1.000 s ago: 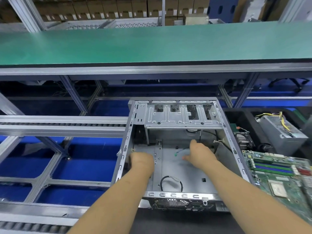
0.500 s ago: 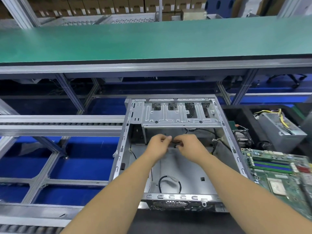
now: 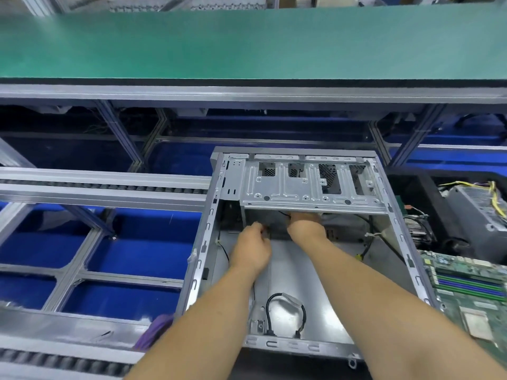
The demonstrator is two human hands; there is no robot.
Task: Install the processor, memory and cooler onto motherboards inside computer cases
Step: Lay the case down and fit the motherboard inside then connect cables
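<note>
Nearest to us, at six o'clock, a short black looped cable lies on the floor of the open grey sheet-metal computer case, which holds no board yet; the green motherboard with blue and green memory slots sits outside it, at four o'clock, just beside the case's right wall. Our two forearms run up from the bottom edge into the case. Since half a second ago both hands have pushed farther in: they met in the open middle of the case then, and now they sit at twelve o'clock against the back. The left hand is curled, its fingertips closed on something small and dark, probably a cable end, though we cannot make out what. The right hand has gone under the perforated silver drive-bay bracket, so its fingers are hidden and we cannot tell whether it grips or is loose. We judge this as clearing loose wiring from the floor before the board goes in, so the task proper has hardly begun. At three o'clock a finned cooler and a grey power supply with yellow wires are cut off by the frame edge. Beyond, the green belt is blurred.
</note>
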